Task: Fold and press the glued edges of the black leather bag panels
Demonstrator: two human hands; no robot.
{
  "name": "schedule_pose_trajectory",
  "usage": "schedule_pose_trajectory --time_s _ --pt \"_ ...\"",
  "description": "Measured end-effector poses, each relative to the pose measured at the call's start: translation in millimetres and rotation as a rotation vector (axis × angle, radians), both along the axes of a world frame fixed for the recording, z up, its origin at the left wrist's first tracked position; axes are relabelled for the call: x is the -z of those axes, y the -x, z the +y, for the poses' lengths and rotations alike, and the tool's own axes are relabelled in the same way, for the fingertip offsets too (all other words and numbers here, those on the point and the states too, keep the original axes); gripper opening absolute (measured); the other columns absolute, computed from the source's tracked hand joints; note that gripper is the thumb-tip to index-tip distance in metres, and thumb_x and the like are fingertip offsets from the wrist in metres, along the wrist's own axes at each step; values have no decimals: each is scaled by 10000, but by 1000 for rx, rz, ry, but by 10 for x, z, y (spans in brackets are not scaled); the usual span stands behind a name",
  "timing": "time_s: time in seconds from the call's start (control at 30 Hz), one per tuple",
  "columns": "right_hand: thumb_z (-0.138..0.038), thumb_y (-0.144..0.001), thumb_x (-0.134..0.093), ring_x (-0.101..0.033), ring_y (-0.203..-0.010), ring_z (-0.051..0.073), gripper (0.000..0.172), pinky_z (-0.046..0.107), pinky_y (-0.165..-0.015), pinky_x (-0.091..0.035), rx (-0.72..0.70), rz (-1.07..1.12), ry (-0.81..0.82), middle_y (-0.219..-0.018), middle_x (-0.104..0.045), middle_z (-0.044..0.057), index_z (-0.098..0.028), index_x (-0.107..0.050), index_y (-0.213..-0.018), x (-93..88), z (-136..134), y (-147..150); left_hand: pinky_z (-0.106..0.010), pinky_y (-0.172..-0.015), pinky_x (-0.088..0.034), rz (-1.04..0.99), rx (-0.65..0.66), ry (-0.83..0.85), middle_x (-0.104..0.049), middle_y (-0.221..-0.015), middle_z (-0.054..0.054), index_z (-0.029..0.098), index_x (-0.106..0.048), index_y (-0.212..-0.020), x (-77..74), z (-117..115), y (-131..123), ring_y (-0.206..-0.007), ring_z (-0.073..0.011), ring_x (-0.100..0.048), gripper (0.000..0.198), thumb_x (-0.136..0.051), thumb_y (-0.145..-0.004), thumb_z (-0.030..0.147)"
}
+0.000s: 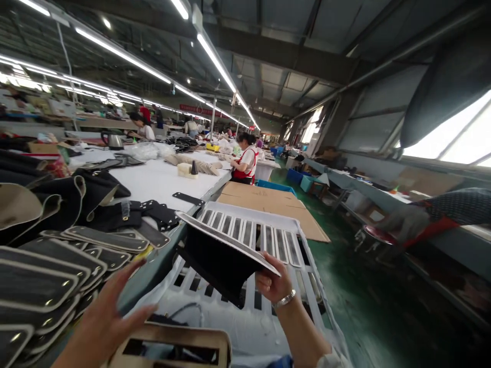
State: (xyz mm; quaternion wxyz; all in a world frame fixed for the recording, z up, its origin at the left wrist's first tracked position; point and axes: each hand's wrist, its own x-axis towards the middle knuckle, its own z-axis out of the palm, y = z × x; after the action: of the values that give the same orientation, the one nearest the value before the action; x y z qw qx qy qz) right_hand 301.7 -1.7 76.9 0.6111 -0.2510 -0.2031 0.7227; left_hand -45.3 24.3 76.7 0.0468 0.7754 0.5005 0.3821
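Note:
My right hand (274,278), with a metal watch on the wrist, grips the near end of a black folded panel with a pale edge (218,255). The panel is held tilted over a white slotted crate (264,301). My left hand (111,312) is spread, thumb apart from the fingers, and holds nothing. It hovers beside a pile of dark grey panels with cream edging and brass rivets (42,276). Several narrow grey strips with white borders (268,240) stand in a row on the crate. Below my hands lies a tan-edged piece with rectangular openings (172,340).
A white worktable (153,179) runs ahead on the left, bearing black pieces (153,212), a yellowish block (187,170) and a kettle (112,139). Flat cardboard (257,197) lies beyond the crate. A co-worker in a red apron (247,161) is farther along. Green floor (345,286) stretches right.

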Motion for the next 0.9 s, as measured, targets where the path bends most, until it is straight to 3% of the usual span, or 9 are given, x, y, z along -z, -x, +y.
schedule_pose_trajectory --time_s 0.13,0.2,0.33,0.43,0.53,0.6,0.63,0.77,0.9 --pt "-340 -797 -594 -549 -384 94 194 172 -360 -449 -17 -36 25 -503 -604 -33 -155 -555 -753 -165 -372 565 -550 -1037 -310 74 264 -133 -342 -1407 -166 211 -150 -1427 -90 -182 -296 -1279 -373 -336 1009 -670 -645 579" --pt "-403 -833 -542 -582 -419 115 256 190 -394 -474 -51 -114 -24 -522 -614 -12 -150 -545 -795 -252 -507 853 -560 -1022 -320 53 404 -108 -316 -1416 -218 149 -117 -1434 -65 -334 -533 -1295 -398 -303 1092 -718 -606 532" --pt "-674 -825 -334 -605 -448 136 589 230 -362 -465 -259 -326 -270 -821 -671 62 -186 -467 -1126 -461 -687 1214 -482 -988 -392 -224 450 78 -557 -1213 -197 94 -478 -1232 27 -460 -765 -1180 -330 -483 538 -565 -768 352" --pt "-756 -755 -333 -645 -588 157 759 299 -460 -520 -384 -722 -490 -1164 -568 141 -242 -331 -1314 -646 -764 1168 -480 -1014 -365 -487 378 281 -655 -1089 -135 119 -616 -1054 -23 -351 -654 -1114 -315 -543 367 -540 -764 331" --pt "-584 -734 -590 -604 -966 248 781 455 -823 -498 55 -1447 -686 -1287 -485 143 -250 -290 -1372 -746 -755 948 -463 -958 -435 -719 440 659 -673 -1082 -91 142 -601 -1125 -135 -247 -422 -1056 -309 -587 472 -640 -701 344" --pt "-513 -693 -672 -389 -1243 309 863 526 -1023 -312 288 -1826 -773 -1379 -389 153 -212 -272 -1396 -720 -674 800 -455 -925 -467 -763 487 805 -699 -1018 -79 154 -643 -1072 -196 -218 -266 -1014 -310 -610 464 -698 -656 353" --pt "-508 -674 -689 -290 -1305 318 909 532 -1062 -242 299 -1941 -805 -1414 -341 157 -193 -252 -1407 -682 -616 746 -451 -929 -465 -747 489 814 -711 -971 -74 161 -680 -1000 -223 -209 -198 -1002 -309 -614 420 -723 -630 354" --pt "-502 -706 -661 -353 -1270 298 941 483 -1044 -304 31 -2037 -833 -1399 -355 177 -147 -173 -1428 -459 -401 715 -441 -987 -418 -591 506 687 -724 -857 -53 182 -727 -755 -372 -122 9 -995 -310 -608 288 -778 -541 367" --pt "-376 -873 -466 -332 -1280 269 642 440 -1060 -300 -5 -1995 -803 -1383 -352 172 -113 -223 -1405 -295 -359 868 -398 -953 -450 -303 661 796 -704 -981 -31 203 -674 -1008 -556 53 216 -1021 -286 -599 419 -718 -639 397"
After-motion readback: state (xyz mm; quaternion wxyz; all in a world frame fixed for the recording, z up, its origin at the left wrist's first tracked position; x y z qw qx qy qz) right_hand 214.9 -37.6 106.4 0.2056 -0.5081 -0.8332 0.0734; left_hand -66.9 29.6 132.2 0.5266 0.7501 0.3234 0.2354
